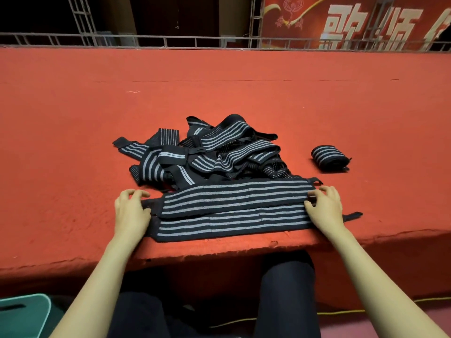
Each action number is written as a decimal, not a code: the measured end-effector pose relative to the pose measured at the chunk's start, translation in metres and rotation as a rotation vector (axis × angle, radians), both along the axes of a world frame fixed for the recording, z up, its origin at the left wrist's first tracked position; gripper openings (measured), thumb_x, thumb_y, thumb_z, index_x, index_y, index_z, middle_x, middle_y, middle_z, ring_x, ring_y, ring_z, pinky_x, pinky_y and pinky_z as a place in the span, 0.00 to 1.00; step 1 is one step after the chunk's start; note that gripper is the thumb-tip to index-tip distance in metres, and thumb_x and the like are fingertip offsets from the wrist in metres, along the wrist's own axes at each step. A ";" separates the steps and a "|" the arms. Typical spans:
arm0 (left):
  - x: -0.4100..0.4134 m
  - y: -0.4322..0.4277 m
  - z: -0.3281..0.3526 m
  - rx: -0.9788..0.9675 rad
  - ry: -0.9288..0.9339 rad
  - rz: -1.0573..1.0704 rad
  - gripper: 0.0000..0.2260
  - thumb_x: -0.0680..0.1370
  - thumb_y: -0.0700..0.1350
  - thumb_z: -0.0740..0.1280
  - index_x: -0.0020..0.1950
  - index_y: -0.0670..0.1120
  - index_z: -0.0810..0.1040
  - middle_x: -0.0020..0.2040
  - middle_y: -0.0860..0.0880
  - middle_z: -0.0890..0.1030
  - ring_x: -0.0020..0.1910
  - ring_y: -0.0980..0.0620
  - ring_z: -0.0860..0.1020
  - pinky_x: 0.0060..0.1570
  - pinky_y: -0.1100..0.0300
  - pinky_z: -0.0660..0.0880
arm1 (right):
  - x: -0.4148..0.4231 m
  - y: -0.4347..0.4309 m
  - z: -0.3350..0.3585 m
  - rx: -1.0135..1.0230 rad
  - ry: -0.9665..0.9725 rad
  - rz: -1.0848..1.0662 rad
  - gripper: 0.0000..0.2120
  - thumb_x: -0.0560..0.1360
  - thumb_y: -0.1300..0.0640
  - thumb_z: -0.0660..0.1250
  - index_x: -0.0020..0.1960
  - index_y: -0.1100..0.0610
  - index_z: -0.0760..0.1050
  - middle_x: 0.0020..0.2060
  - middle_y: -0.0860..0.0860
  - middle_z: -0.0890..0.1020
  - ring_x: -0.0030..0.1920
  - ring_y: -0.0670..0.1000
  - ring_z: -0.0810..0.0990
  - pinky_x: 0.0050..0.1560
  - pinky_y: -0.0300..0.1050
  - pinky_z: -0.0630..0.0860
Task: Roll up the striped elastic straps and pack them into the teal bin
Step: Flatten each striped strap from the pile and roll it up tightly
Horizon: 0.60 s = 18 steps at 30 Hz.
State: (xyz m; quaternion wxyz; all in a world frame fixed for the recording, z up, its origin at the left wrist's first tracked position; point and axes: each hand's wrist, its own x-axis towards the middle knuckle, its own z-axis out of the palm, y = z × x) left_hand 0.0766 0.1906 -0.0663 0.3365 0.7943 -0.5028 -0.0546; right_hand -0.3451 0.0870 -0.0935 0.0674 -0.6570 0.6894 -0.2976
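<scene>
Two long black elastic straps with grey lengthwise stripes lie flat and side by side along the near edge of the red carpeted worktop (73, 142). The farther flat strap (234, 195) overlaps the far edge of the nearer flat strap (231, 226). The left grip (131, 212) sits at the left end of the pair, its fingers curled down onto the plain black end piece there. The right grip (325, 208) sits at the right end, fingertips curled onto the end of the farther flat strap, with the palm over the nearer one, whose thin black tab sticks out to the right beyond the wrist. Just behind the flat pair is a loose tangled pile of striped black straps (214, 152), touching the farther flat strap's far edge. Apart from the pile, to its right, a single tightly rolled striped strap (329, 158) rests on the carpet. The teal plastic bin (36, 311) stands low at the left, below the worktop's edge, beside the person's dark-trousered leg (288, 296). A metal railing (170, 41) and a red banner with white characters (353, 23) run along the far side.
</scene>
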 end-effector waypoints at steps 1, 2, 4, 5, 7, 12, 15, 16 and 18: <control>-0.005 0.004 -0.002 -0.045 -0.068 -0.030 0.15 0.69 0.29 0.67 0.54 0.41 0.78 0.59 0.41 0.72 0.63 0.39 0.67 0.62 0.48 0.65 | 0.007 0.004 0.002 -0.060 0.034 0.029 0.10 0.72 0.63 0.69 0.53 0.63 0.79 0.57 0.59 0.75 0.64 0.61 0.69 0.66 0.54 0.64; -0.011 0.007 -0.002 -0.104 -0.132 -0.099 0.14 0.69 0.30 0.68 0.53 0.41 0.78 0.58 0.42 0.73 0.61 0.39 0.69 0.61 0.49 0.67 | 0.016 0.010 0.006 -0.119 0.036 0.104 0.09 0.72 0.63 0.69 0.52 0.63 0.79 0.54 0.58 0.76 0.61 0.60 0.71 0.64 0.52 0.65; -0.025 0.015 -0.005 -0.164 -0.258 -0.324 0.08 0.72 0.38 0.70 0.50 0.42 0.79 0.52 0.46 0.77 0.54 0.43 0.74 0.56 0.53 0.69 | 0.038 0.024 0.012 -0.148 -0.010 0.362 0.06 0.74 0.61 0.69 0.50 0.60 0.80 0.49 0.53 0.78 0.55 0.54 0.75 0.59 0.45 0.68; -0.033 0.019 -0.007 -0.131 -0.305 -0.425 0.07 0.74 0.45 0.69 0.49 0.45 0.80 0.49 0.48 0.78 0.52 0.45 0.76 0.53 0.55 0.71 | 0.049 0.030 0.013 -0.103 -0.006 0.490 0.06 0.75 0.59 0.69 0.51 0.58 0.79 0.48 0.51 0.78 0.53 0.52 0.75 0.58 0.43 0.69; -0.044 0.022 -0.013 -0.005 -0.339 -0.517 0.12 0.75 0.54 0.64 0.49 0.48 0.81 0.48 0.52 0.79 0.50 0.49 0.76 0.52 0.55 0.72 | 0.066 0.035 0.009 0.026 0.090 0.646 0.10 0.76 0.52 0.67 0.55 0.54 0.78 0.50 0.49 0.78 0.56 0.50 0.74 0.60 0.44 0.68; -0.046 0.015 -0.024 0.190 -0.334 -0.418 0.23 0.79 0.56 0.60 0.70 0.46 0.70 0.69 0.47 0.70 0.69 0.47 0.66 0.69 0.54 0.61 | 0.080 0.031 0.007 0.121 0.175 0.589 0.25 0.76 0.41 0.64 0.68 0.52 0.71 0.65 0.48 0.73 0.66 0.50 0.68 0.68 0.49 0.64; -0.045 0.011 -0.026 0.199 -0.311 -0.409 0.24 0.79 0.57 0.59 0.70 0.45 0.69 0.68 0.47 0.70 0.68 0.48 0.67 0.69 0.55 0.61 | 0.081 0.032 0.004 0.115 0.185 0.582 0.26 0.75 0.39 0.64 0.68 0.52 0.71 0.66 0.47 0.72 0.68 0.49 0.66 0.70 0.49 0.63; -0.045 0.012 -0.025 0.175 -0.297 -0.398 0.23 0.79 0.57 0.60 0.69 0.45 0.70 0.65 0.47 0.71 0.66 0.48 0.68 0.67 0.55 0.62 | 0.081 0.032 0.002 0.103 0.170 0.567 0.25 0.75 0.39 0.64 0.66 0.51 0.72 0.64 0.48 0.72 0.67 0.50 0.67 0.69 0.49 0.63; -0.045 0.014 -0.023 0.155 -0.274 -0.382 0.21 0.79 0.56 0.61 0.67 0.45 0.72 0.61 0.48 0.72 0.63 0.48 0.68 0.65 0.55 0.63 | 0.080 0.034 0.002 0.104 0.152 0.537 0.26 0.72 0.34 0.63 0.63 0.49 0.74 0.59 0.47 0.73 0.63 0.49 0.68 0.66 0.49 0.64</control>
